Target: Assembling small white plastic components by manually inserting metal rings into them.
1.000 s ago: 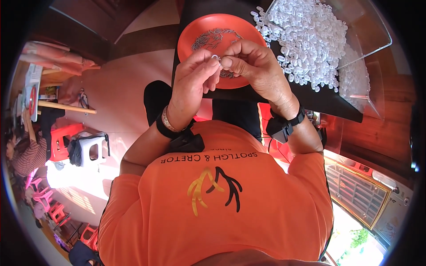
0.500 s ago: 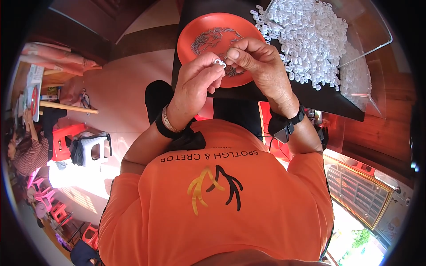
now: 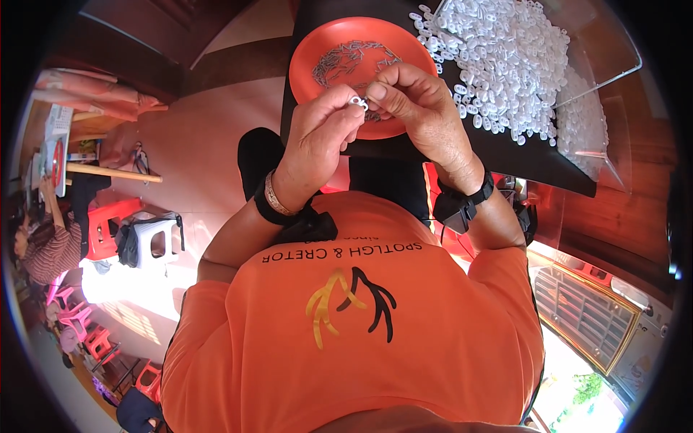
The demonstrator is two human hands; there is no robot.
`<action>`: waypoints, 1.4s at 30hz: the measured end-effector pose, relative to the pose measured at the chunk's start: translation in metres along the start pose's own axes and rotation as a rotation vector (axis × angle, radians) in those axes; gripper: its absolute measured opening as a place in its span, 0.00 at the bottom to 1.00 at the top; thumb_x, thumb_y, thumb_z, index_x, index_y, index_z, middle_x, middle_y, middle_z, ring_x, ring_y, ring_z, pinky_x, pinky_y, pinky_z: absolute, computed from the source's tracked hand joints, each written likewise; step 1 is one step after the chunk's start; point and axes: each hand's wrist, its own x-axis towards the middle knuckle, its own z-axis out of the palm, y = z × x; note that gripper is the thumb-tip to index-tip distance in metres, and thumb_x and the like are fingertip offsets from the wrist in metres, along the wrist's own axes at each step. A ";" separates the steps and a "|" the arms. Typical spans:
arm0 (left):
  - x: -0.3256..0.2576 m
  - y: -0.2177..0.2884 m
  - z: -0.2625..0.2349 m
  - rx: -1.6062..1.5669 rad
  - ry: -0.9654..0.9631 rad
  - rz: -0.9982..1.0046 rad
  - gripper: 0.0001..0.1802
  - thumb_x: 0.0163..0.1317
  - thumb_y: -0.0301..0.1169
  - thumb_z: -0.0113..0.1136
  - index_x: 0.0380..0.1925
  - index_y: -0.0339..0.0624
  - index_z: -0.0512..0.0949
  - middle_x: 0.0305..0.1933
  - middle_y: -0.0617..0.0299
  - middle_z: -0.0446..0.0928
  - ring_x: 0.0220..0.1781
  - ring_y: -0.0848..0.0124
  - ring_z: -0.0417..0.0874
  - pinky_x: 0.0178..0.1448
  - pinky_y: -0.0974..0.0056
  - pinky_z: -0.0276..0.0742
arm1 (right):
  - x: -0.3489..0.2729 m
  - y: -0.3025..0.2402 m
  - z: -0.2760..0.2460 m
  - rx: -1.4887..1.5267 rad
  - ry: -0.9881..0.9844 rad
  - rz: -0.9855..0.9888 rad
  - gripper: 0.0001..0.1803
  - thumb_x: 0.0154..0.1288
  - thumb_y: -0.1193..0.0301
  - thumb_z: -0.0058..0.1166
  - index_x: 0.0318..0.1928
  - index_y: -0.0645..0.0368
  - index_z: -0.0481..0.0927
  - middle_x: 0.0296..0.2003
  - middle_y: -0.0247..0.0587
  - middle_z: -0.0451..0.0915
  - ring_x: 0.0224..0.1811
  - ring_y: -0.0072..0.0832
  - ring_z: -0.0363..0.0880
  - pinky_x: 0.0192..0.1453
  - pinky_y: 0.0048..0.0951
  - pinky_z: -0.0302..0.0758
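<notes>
Between the thumb and fingers of my left hand (image 3: 323,130) I pinch a small white plastic piece (image 3: 359,103) with holes in it. My right hand (image 3: 421,108) meets it from the other side, thumb and forefinger pressed together; whatever they hold is too small to make out. Both hands are over the near part of a round orange-red plate (image 3: 307,54). Many short grey metal pins (image 3: 339,61) lie scattered in that plate, partly hidden behind my fingers.
Right of the plate, a large heap of small white plastic pieces (image 3: 505,65) spreads over the dark table (image 3: 530,162), beside a clear plastic box (image 3: 610,79). Off to the left are stools (image 3: 108,224) and another person (image 3: 54,249) at a table.
My right thumb and forefinger have come slightly closer to the white piece in my left hand. Otherwise the scene looks nearly the same.
</notes>
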 end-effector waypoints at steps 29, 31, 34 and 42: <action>0.007 0.001 -0.003 0.127 -0.028 0.069 0.13 0.63 0.36 0.47 0.22 0.42 0.66 0.19 0.70 0.62 0.20 0.83 0.60 0.24 0.74 0.54 | 0.003 -0.004 -0.005 -0.155 0.017 -0.013 0.07 0.66 0.72 0.53 0.36 0.65 0.79 0.27 0.32 0.79 0.31 0.16 0.75 0.38 0.20 0.74; 0.009 0.002 -0.006 0.117 -0.034 0.048 0.13 0.63 0.36 0.47 0.22 0.42 0.66 0.19 0.71 0.62 0.20 0.83 0.60 0.24 0.74 0.54 | 0.005 0.000 -0.009 -0.129 0.003 -0.041 0.09 0.67 0.70 0.53 0.37 0.65 0.79 0.29 0.32 0.78 0.33 0.16 0.75 0.40 0.21 0.74; 0.010 0.003 -0.008 0.103 -0.046 0.022 0.13 0.63 0.36 0.47 0.22 0.42 0.66 0.19 0.71 0.62 0.20 0.82 0.59 0.25 0.74 0.54 | 0.005 -0.003 -0.005 -0.102 0.010 -0.038 0.08 0.67 0.71 0.53 0.37 0.65 0.78 0.30 0.31 0.78 0.32 0.16 0.75 0.39 0.20 0.74; 0.008 -0.003 -0.011 0.165 -0.104 0.032 0.13 0.64 0.36 0.46 0.23 0.41 0.67 0.19 0.71 0.63 0.20 0.83 0.59 0.24 0.75 0.53 | 0.003 0.001 0.000 -0.429 -0.004 -0.126 0.07 0.63 0.71 0.55 0.35 0.63 0.75 0.24 0.43 0.76 0.26 0.32 0.76 0.31 0.30 0.71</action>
